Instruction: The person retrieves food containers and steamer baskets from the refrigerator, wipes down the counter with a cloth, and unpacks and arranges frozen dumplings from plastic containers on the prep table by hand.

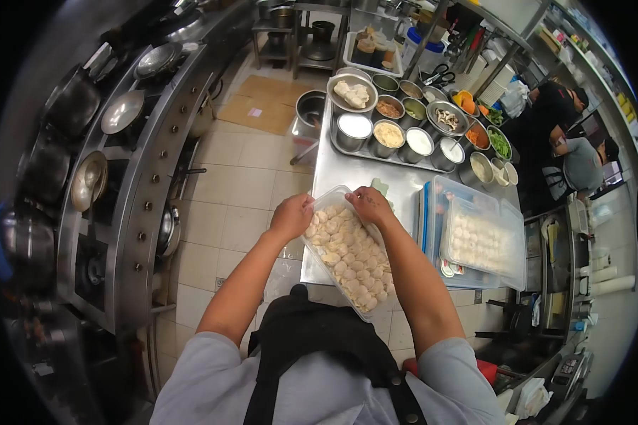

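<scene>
A clear plastic container (352, 258) full of pale, round dumpling-like pieces is held at a slant over the near left edge of the steel table (344, 166). My left hand (292, 216) grips its far left corner, fingers closed on the rim. On the far right corner, my right hand (369, 205) holds the rim with its thumb and fingers. Just right of my right forearm, a lidded plastic container (475, 237) of similar pale pieces lies on top of larger blue-edged boxes (428, 219).
Metal pots of white powder (354, 125), chopped food and sliced mushrooms (446, 118) crowd a tray at the table's far side. A stove (131, 205) with pans runs along the left. Two people (578, 166) stand at the right. Cardboard (259, 105) lies on the floor.
</scene>
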### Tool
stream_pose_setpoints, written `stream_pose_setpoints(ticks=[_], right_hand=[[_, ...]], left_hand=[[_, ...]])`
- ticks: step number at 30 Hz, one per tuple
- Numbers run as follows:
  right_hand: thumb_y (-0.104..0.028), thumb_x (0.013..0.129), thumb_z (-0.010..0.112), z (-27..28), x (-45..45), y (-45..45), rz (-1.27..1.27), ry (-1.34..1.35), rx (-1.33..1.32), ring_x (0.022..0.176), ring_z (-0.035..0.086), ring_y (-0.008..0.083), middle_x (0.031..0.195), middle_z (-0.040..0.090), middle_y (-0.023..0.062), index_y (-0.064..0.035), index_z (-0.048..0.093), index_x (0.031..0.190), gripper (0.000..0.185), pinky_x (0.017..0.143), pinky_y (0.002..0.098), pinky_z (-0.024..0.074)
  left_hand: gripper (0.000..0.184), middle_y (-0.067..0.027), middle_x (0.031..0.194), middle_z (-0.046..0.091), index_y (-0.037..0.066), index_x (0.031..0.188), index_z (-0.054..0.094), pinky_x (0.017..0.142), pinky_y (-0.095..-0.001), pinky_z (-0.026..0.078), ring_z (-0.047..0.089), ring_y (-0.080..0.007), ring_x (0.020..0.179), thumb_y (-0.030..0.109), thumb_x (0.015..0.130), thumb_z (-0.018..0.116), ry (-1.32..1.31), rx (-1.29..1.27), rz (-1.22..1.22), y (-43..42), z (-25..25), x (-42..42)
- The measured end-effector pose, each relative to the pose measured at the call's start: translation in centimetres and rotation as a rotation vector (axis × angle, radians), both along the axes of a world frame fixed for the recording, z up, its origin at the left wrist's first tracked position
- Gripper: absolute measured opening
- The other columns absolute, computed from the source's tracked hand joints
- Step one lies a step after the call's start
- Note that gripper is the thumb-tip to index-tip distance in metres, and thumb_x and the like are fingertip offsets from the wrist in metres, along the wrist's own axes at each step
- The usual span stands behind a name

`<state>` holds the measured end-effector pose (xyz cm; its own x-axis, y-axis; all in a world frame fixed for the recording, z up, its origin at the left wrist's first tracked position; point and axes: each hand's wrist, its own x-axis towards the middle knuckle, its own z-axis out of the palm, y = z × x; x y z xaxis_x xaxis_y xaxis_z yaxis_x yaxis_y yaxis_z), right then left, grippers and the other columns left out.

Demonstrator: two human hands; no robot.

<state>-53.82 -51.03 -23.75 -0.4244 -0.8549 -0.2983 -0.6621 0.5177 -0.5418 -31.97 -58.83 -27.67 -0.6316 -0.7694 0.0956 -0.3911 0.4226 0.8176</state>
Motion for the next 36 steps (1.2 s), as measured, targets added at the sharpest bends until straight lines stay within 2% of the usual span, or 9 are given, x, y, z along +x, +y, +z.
stream_pose_setpoints(ticks=[7, 9, 14, 16, 20, 22, 26, 32, 36], right_hand=[[-0.021, 0.079, 0.077, -4.0, -0.8, -0.8, -0.123, -0.311, -0.285, 0.07, 0.063, 0.0173, 0.08, 0.069, 0.0089, -0.0002, 0.069, 0.097, 0.028, 0.068, 0.0292, 0.0496], [-0.015, 0.078, 0.077, -4.4, -1.0, -1.0, -0.295, -0.741, -0.384, 0.067, 0.057, 0.0106, 0.074, 0.064, 0.0034, -0.0024, 0.068, 0.087, 0.018, 0.065, 0.0253, 0.047], [-0.016, 0.082, 0.074, -2.2, 0.0, -1.2, -0.091, -0.334, -0.356, 0.065, 0.056, 0.0136, 0.074, 0.064, 0.0054, -0.0051, 0.065, 0.088, 0.015, 0.064, 0.0278, 0.0462], [-0.017, 0.087, 0.069, -1.1, 1.2, -0.9, 0.166, -0.046, -0.64, 0.067, 0.058, 0.0207, 0.077, 0.064, 0.0107, -0.004, 0.063, 0.09, 0.015, 0.066, 0.0301, 0.0464], [-0.017, 0.09, 0.064, 1.9, 2.4, -0.1, 0.162, 0.028, -0.422, 0.074, 0.06, 0.0269, 0.082, 0.064, 0.0154, -0.0027, 0.061, 0.096, 0.016, 0.07, 0.0331, 0.0475], [-0.014, 0.091, 0.064, 2.1, 2.1, -0.2, 0.005, -0.194, -0.356, 0.075, 0.057, 0.0178, 0.082, 0.062, 0.01, -0.0016, 0.058, 0.096, 0.015, 0.071, 0.0314, 0.0466], [-0.016, 0.092, 0.063, -0.1, 2.0, 0.1, -0.006, -0.396, -0.483, 0.077, 0.06, 0.0218, 0.085, 0.063, 0.0125, -0.001, 0.057, 0.102, 0.019, 0.075, 0.0334, 0.0475], [-0.008, 0.081, 0.061, 0.4, 3.7, 0.9, 0.359, 0.41, -0.334, 0.088, 0.059, 0.0365, 0.084, 0.059, 0.0181, -0.0006, 0.062, 0.082, 0.007, 0.077, 0.0438, 0.0485], [-0.007, 0.082, 0.058, 0.5, 3.4, 1.1, 0.319, 0.3, -0.369, 0.089, 0.059, 0.0373, 0.086, 0.061, 0.0189, -0.001, 0.062, 0.081, 0.007, 0.077, 0.0441, 0.0482]], left_hand=[[0.023, -0.0129, 0.093, 0.07, 0.005, 0.108, 0.066, 0.077, -0.0343, 0.051, 0.067, -0.0251, 0.084, 0.017, 0.088, 0.06, 0.083, 0.221, -0.046, -1.2, -1.5, -1.2], [0.021, -0.0059, 0.09, 0.069, 0.005, 0.109, 0.067, 0.074, -0.0291, 0.05, 0.061, -0.0134, 0.078, 0.013, 0.091, 0.06, 0.099, 0.132, -0.013, -1.0, -1.9, -1.1], [0.03, -0.0066, 0.096, 0.068, 0.005, 0.117, 0.063, 0.075, -0.0294, 0.049, 0.06, -0.015, 0.079, 0.014, 0.089, 0.064, 0.095, 0.247, -0.034, -1.1, -1.4, -1.2], [0.034, -0.0069, 0.098, 0.067, 0.006, 0.12, 0.062, 0.076, -0.0296, 0.049, 0.059, -0.0157, 0.08, 0.015, 0.087, 0.066, 0.136, 0.256, -0.041, -1.2, -1.1, -1.3], [0.043, -0.0081, 0.102, 0.066, 0.007, 0.126, 0.058, 0.078, -0.0304, 0.049, 0.059, -0.0176, 0.083, 0.013, 0.085, 0.068, 0.089, 0.123, -0.081, -1.5, -0.7, -1.4], [0.043, -0.0087, 0.103, 0.066, 0.007, 0.127, 0.058, 0.079, -0.0308, 0.05, 0.06, -0.0178, 0.083, 0.011, 0.085, 0.066, 0.043, 0.124, -0.084, -1.4, -0.5, -1.5], [0.038, -0.0116, 0.107, 0.066, 0.005, 0.125, 0.059, 0.084, -0.0311, 0.05, 0.063, -0.0208, 0.093, 0.006, 0.087, 0.06, 0.068, 0.022, -0.077, -0.8, -0.4, -1.3], [0.035, -0.015, 0.113, 0.066, 0.005, 0.124, 0.06, 0.09, -0.0338, 0.049, 0.064, -0.0269, 0.102, 0.005, 0.09, 0.054, 0.136, 0.186, -0.133, -1.3, -1.7, -1.2], [0.034, -0.0124, 0.113, 0.065, 0.005, 0.127, 0.059, 0.092, -0.0302, 0.047, 0.062, -0.0223, 0.105, 0.004, 0.093, 0.05, 0.102, 0.208, -0.129, -1.0, -1.6, -1.2]])
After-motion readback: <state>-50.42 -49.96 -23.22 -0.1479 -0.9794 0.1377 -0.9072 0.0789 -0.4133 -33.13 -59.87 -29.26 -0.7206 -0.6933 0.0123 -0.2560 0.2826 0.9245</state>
